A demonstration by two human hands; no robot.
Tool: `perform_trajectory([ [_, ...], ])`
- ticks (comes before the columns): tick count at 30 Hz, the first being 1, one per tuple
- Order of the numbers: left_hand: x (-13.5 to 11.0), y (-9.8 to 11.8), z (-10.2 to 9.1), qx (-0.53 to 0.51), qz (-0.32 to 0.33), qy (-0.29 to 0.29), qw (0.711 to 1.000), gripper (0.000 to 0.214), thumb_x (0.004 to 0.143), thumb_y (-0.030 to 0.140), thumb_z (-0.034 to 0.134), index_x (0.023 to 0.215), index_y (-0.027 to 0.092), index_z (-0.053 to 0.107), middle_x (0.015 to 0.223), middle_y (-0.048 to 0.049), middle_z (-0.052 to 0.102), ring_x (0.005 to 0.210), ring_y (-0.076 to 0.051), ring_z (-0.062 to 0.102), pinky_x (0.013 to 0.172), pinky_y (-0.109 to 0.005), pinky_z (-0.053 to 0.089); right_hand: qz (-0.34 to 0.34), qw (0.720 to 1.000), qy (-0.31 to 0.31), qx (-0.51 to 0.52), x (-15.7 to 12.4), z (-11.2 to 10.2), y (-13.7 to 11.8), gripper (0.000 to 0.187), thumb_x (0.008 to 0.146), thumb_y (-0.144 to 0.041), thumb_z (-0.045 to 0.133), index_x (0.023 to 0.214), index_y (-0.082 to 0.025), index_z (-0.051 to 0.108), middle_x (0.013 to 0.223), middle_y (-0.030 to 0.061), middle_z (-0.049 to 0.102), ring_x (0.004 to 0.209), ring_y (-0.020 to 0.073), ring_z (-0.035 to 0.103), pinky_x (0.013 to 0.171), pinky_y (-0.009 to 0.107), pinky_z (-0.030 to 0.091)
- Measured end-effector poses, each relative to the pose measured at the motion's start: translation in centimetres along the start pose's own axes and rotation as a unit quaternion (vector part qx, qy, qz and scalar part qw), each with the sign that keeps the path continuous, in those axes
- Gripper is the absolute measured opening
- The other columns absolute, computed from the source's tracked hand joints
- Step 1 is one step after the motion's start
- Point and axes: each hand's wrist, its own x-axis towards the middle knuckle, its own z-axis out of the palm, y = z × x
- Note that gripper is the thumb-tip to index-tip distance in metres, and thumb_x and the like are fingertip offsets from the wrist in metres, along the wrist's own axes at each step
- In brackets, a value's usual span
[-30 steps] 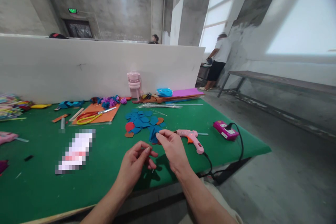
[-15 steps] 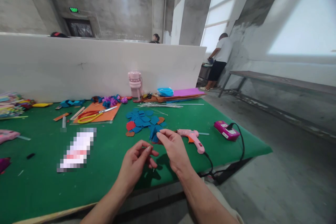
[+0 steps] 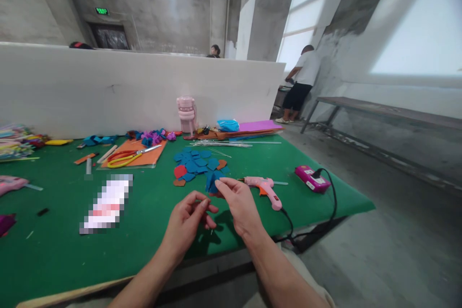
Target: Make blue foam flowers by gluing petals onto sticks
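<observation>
My right hand (image 3: 240, 202) pinches a folded blue felt piece (image 3: 211, 183) between thumb and fingertips, above the table. Close by on the left, my left hand (image 3: 189, 214) has thumb and forefinger pressed together, its other fingers curled. A thin pale tip (image 3: 211, 232) shows beneath those fingers; what the pinch holds is too small to make out. Just beyond both hands lies a loose spread of blue felt pieces (image 3: 195, 166), with a red felt piece (image 3: 180, 171) and a few brown ones among them. A pink glue gun (image 3: 265, 185) rests on its side, right of my right hand.
The green table (image 3: 144, 245) also carries scissors (image 3: 124, 159) on an orange sheet, thin wires (image 3: 224, 144), a pink bottle (image 3: 186, 115) and a magenta power strip (image 3: 312, 180) with a black cord. A white partition (image 3: 108, 91) stands behind. A person (image 3: 303, 77) stands far right.
The blue felt piece in my right hand has turned slightly, its folded edges now more upright. Both hands stay nearly in place.
</observation>
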Motion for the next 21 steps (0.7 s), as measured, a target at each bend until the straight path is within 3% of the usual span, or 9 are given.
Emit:
perform_trajectory([
  [21, -0.06, -0.04, 0.01, -0.001, 0.000, 0.009, 1.000, 0.023, 0.075, 0.039, 0.051, 0.075, 0.016, 0.048, 0.075, -0.0049, 0.066, 0.050, -0.012, 0.059, 0.050, -0.025, 0.045, -0.002, 1.000, -0.001, -0.003, -0.04, -0.07, 0.24, 0.022, 0.069, -0.036, 0.058, 0.067, -0.015, 0.062, 0.060, -0.0001, 0.057, 0.058, 0.0112, 0.050, 0.059, 0.023, 0.041],
])
